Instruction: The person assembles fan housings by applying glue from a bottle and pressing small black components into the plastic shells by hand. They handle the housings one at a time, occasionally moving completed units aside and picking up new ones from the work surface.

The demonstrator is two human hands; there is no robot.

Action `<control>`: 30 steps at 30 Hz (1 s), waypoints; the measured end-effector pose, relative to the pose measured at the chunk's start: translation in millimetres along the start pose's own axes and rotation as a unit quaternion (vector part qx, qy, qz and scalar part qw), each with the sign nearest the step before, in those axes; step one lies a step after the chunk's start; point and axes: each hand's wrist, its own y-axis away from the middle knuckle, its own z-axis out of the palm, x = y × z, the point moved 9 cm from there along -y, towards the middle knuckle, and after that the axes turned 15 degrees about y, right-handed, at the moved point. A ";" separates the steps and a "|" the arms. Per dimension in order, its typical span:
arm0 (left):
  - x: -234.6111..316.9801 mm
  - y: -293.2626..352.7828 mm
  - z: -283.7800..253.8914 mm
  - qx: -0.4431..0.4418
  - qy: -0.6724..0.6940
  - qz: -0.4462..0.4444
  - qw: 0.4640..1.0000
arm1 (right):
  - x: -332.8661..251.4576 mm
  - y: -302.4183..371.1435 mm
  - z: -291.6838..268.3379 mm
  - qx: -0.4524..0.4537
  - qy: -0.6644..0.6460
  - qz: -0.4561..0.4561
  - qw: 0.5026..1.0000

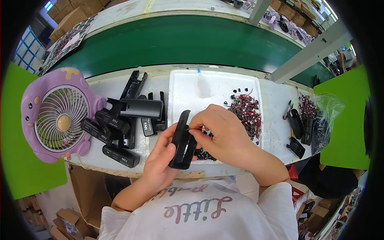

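Note:
My left hand is wrapped round a long black plastic housing, tilted upright in front of my chest with its hollow side turned to the right. Thumb and forefinger of my right hand pinch a thin wire at the upper part of this housing. What the wire ends in is hidden by the fingers. Beneath both hands lies a white foam tray. A pile of small black parts with red and black wires fills its right side, and small black pieces lie near its front edge.
Several black fan housings are heaped on the left, beside a running-free purple desk fan. On the right are more black housings, wired parts and a clear plastic bag. A green conveyor belt runs behind; a grey post rises at right.

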 end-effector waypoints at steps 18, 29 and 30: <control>-4.0 -0.1 3.0 0.008 -0.001 0.004 1.000 | -5.6 0.0 5.2 0.029 0.041 -0.015 0.999; -2.3 -5.8 -4.0 0.034 -0.025 0.032 0.999 | -19.6 4.4 8.4 0.084 0.099 -0.089 0.988; -0.7 -7.3 -4.9 0.035 -0.030 0.041 0.998 | -18.7 4.4 8.5 0.091 0.097 -0.096 0.986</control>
